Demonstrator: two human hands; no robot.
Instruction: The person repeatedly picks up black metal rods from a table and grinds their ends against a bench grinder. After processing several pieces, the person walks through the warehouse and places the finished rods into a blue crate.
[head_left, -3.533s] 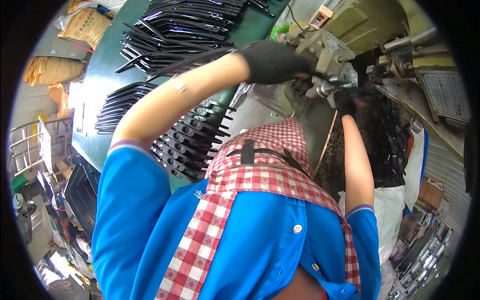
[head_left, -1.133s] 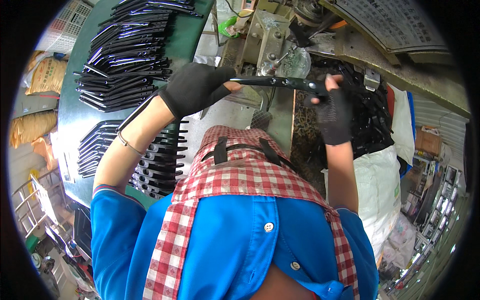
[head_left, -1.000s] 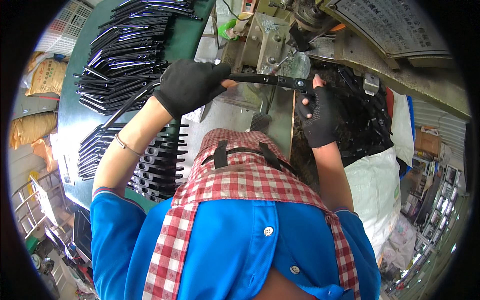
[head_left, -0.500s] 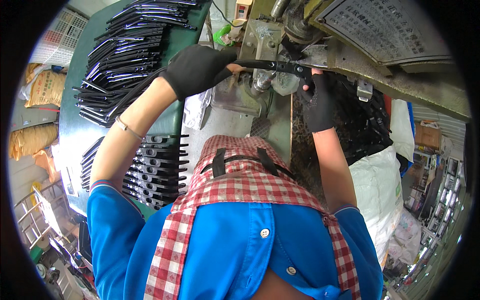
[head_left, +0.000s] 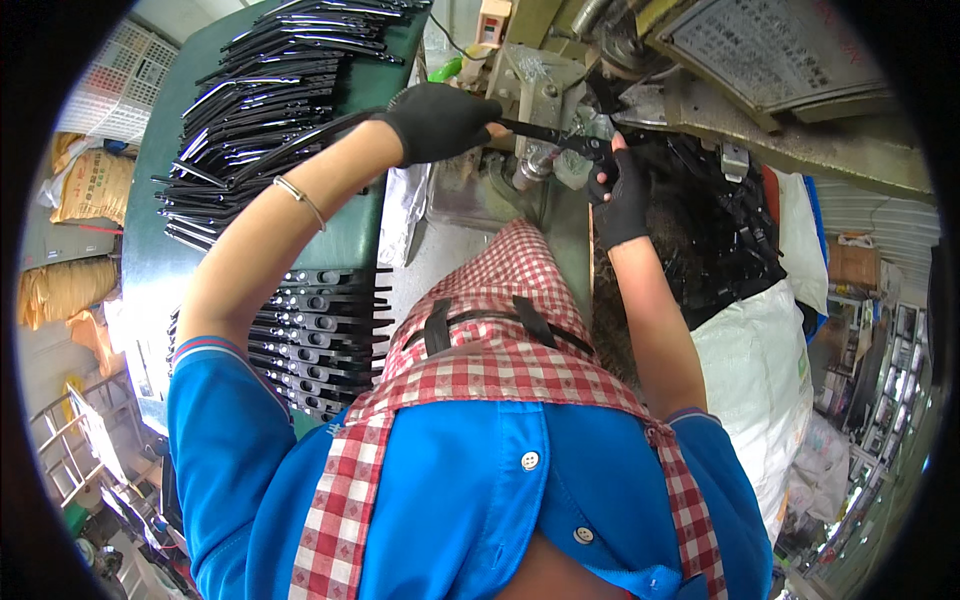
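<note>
My left hand (head_left: 440, 122), in a black fingerless glove, is closed around a long black metal bar (head_left: 530, 129). Past that fist the bar slopes slightly down to the right, ending in a bracket-like piece with round holes. My right hand (head_left: 624, 200), gloved the same way, grips this bracket end, one bare fingertip pointing up beside it. Both hands hold the bar just in front of a greasy machine (head_left: 535, 85), close to an upright metal post (head_left: 532, 168). The glove hides how my left fingers wrap round the bar.
On the left, a green table (head_left: 160, 250) carries a pile of bent black bars (head_left: 260, 100) and a row of black brackets (head_left: 320, 325). Black parts (head_left: 715, 215) fill a container at right, beside a white woven sack (head_left: 750, 370). The machine's plated housing (head_left: 780, 60) overhangs the upper right.
My left hand has moved right, while my right hand has dropped slightly and shifted left. The bar's bracket end has come lower and a little away from the machine head.
</note>
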